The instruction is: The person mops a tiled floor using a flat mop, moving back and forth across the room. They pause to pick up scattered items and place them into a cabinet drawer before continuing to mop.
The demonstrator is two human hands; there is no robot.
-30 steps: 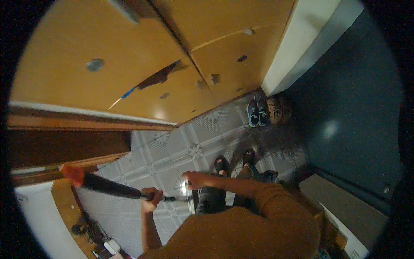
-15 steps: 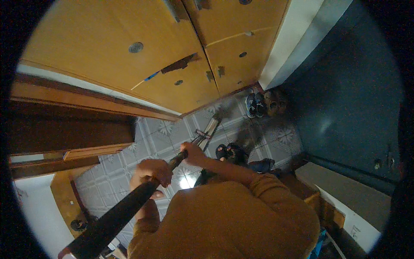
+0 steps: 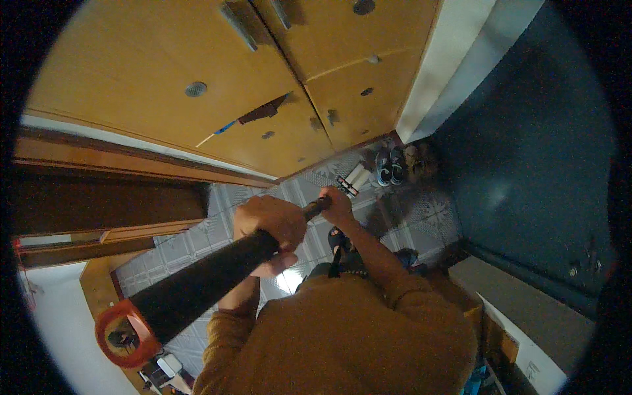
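Note:
A long black-handled mop [image 3: 204, 280] runs diagonally across the view, its orange-rimmed butt end tilted up at the lower left. My left hand [image 3: 271, 224] is wrapped round the thick upper part of the handle. Farther down, my right hand [image 3: 336, 207] grips the thinner shaft. The pale, sponge-like mop head [image 3: 355, 180] lies on the tiled floor [image 3: 296, 191], just left of the shoes by the cabinet. Part of the lower shaft is hidden behind my right hand.
Dark sneakers [image 3: 389, 166] and brown shoes [image 3: 419, 160] stand between the wooden cabinet [image 3: 151, 59] and the dark door [image 3: 520, 164]. A grey-topped white cabinet [image 3: 520, 289] is at the right. Below my hands, my sandalled foot [image 3: 336, 240] rests on the tiles.
Both hands have moved right and farther away with the mop. Its head has slid forward toward the cabinet and shoes, and the orange-rimmed handle end has come into view.

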